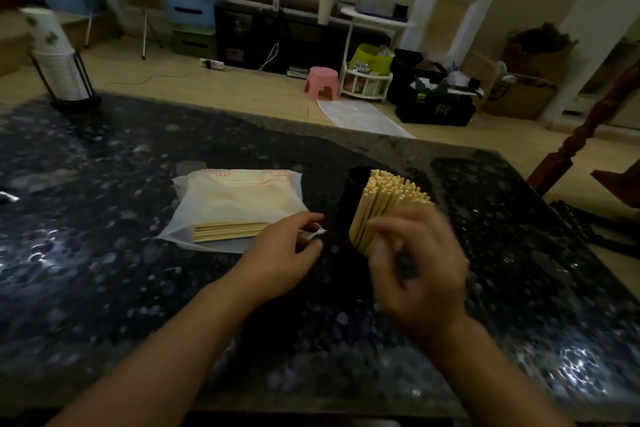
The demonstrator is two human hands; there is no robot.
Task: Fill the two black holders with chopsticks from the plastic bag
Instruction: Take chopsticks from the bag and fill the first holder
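On the dark speckled surface [104, 218], the right hand [419, 270] grips a chopstick bundle [384, 208] in a black holder [349, 201]; the left hand [280, 253] hangs loosely curled beside the plastic bag [235, 204].

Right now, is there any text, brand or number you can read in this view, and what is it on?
Nothing is legible.
plastic bag: red print along its far edge, too blurred to read.
black crate on the floor: yellow markings, too small to read.
cardboard box: dark mark, blurred.
black holder: no text visible.
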